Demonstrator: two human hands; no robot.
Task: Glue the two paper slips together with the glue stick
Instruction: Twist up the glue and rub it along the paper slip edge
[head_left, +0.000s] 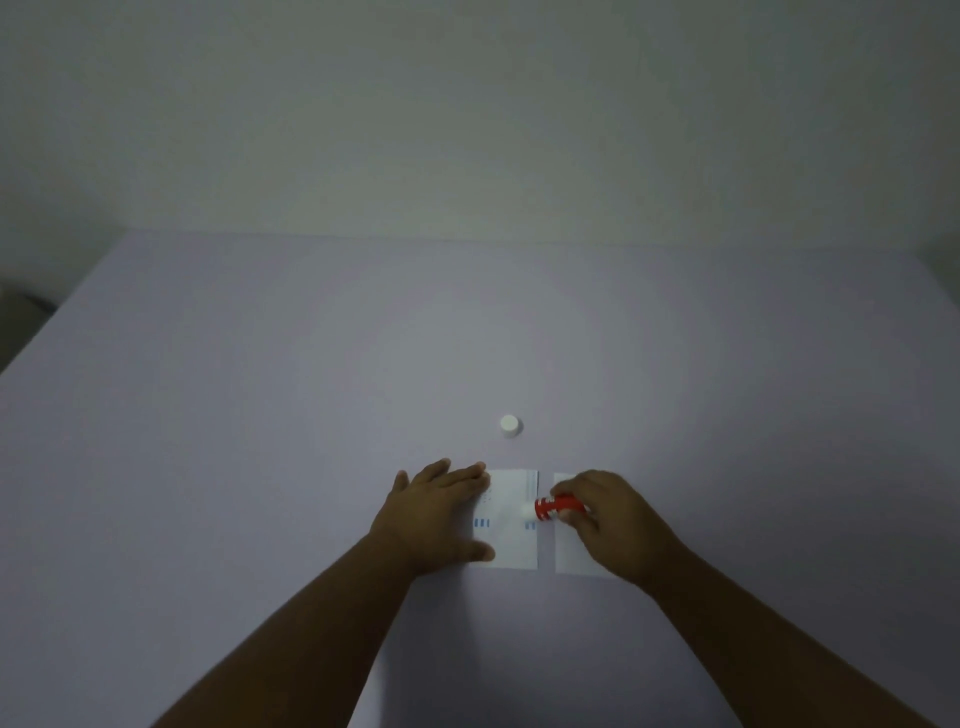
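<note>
The right hand (610, 512) has its grip closed around the red glue stick (557, 506), which lies nearly level, long axis left-right, white tip pointing left onto the left paper slip (511, 519). The left hand (434, 512) lies flat and open on that slip's left edge. Two slips lie side by side on the worktop (260, 441), the right paper slip (571, 551) just apart. One white cap (510, 425) stands beyond them.

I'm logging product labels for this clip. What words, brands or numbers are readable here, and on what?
None can be read.
Glue stick in the right hand: white marks on the red barrel, too blurred to read.
Left paper slip, pinned by the left hand: blue blocks and faint print, too small to read.
Right paper slip: no print visible.
White cap: blank.
</note>
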